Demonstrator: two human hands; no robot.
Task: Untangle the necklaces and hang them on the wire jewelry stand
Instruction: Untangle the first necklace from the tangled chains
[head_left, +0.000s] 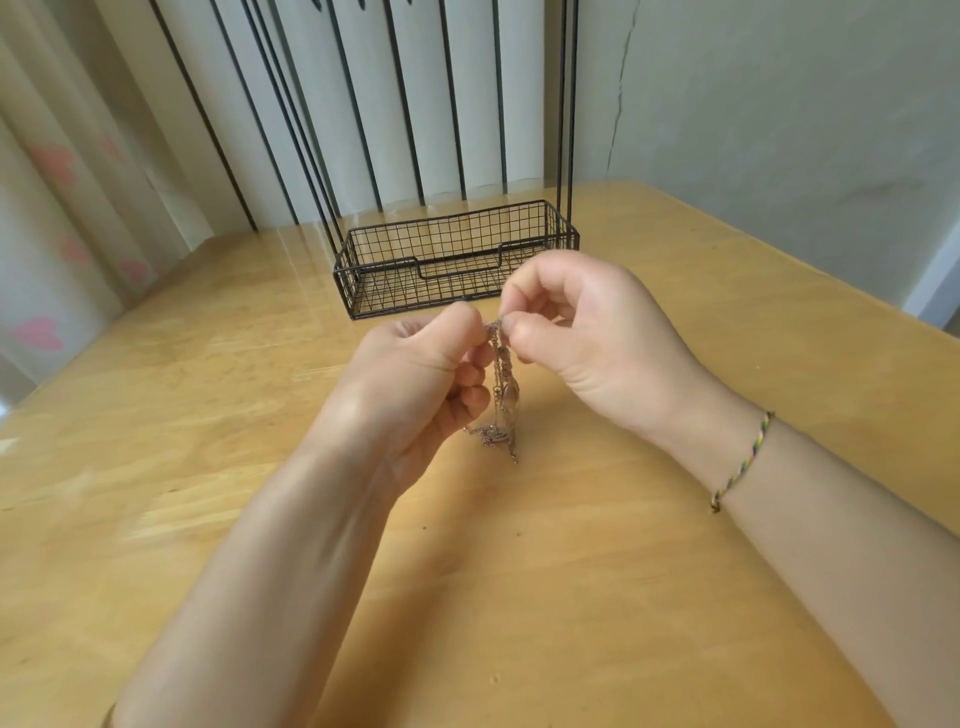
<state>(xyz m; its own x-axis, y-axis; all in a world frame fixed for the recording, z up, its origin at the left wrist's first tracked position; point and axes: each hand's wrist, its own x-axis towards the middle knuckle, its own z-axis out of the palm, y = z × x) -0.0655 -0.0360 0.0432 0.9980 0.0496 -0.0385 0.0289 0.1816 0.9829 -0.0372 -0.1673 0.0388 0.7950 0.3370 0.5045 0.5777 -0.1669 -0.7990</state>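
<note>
Fingertips (464, 321) of the left hand (415, 379) and of the right hand (587, 343) meet in the head view. Each thumb and forefinger pinches the top of the tangled bundle of thin silver-brown chain necklaces (503, 379), and the other fingers of both hands are curled toward the palms. The two pinches are almost touching, with the knot of chain right between them. Below them the strands hang as one twisted cord, just beside the left hand's curled fingers, with a small oval pendant (511, 396) partway down. The lowest loops reach the light wooden table (623, 571) or hang just above it; I cannot tell which. A multicoloured braided thread bracelet (743, 462) circles the right wrist.

Behind the hands and apart from them stands the black wire jewelry stand (395, 293), its basket base on the table and its thin upright rods (566, 104) running out of the top of the frame. No necklace hangs on the part that shows.

The step in hand looks like the untangling itself, with the hanging not yet begun. The next move probably calls for small, gentle teasing of one strand away from the rest, since a hard pull would likely tighten the knot.
</note>
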